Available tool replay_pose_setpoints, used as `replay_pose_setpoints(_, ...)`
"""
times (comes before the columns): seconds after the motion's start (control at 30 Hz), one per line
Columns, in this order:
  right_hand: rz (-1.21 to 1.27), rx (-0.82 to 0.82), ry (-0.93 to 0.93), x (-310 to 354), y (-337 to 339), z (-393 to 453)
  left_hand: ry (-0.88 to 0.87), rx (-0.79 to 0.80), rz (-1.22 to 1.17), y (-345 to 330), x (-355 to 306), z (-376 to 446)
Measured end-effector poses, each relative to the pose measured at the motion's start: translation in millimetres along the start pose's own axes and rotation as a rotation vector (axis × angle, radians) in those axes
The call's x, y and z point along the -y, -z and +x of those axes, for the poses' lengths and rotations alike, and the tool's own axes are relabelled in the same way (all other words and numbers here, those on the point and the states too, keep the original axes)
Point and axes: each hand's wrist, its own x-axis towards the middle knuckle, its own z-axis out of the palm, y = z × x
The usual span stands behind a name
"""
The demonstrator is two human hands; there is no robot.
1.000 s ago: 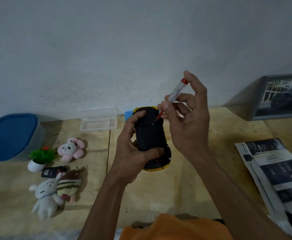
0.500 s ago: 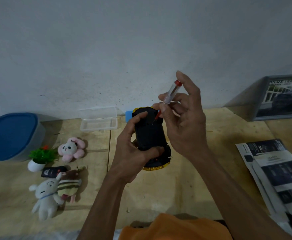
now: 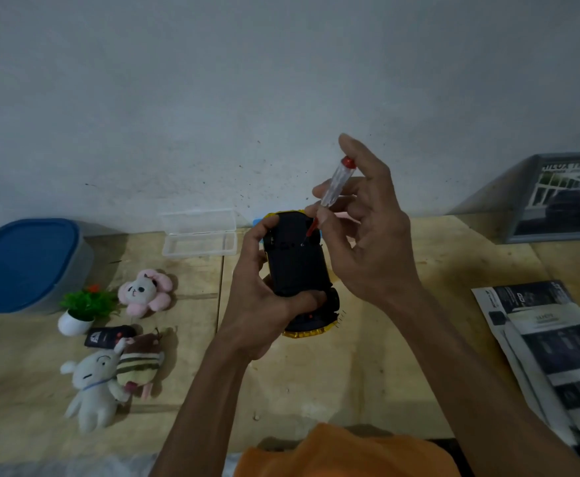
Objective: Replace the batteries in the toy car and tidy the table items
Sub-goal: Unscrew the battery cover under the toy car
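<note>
Lowered again, screwdriver (image 3: 331,191) tip meets toy car (image 3: 295,263) underside; left hand (image 3: 257,304) grips.

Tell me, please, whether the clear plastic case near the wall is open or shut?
Open. The clear plastic case lies on the table with its lid folded back towards the wall, so both halves show side by side. It looks empty.

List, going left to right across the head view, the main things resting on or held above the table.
Blue-lidded container → potted plant → pink plush → clear plastic box → left hand → toy car → right hand → newspaper
</note>
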Motion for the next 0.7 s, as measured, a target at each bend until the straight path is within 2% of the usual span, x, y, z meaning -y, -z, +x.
replay_pose_setpoints(0.27,0.012,0.073,-0.01,4.0,1.0,5.5,0.022,0.0,0.02,1.6,0.8,1.5)
replay_pose_setpoints(0.6,-0.007,0.08,0.008,5.2,1.0,3.3,0.039,-0.007,0.014,2.5,2.7,-0.6)
replay_pose_setpoints(0.7,-0.027,0.037,0.0,4.8,1.0,3.4,0.037,0.0,0.02,3.0,3.8,-1.7)
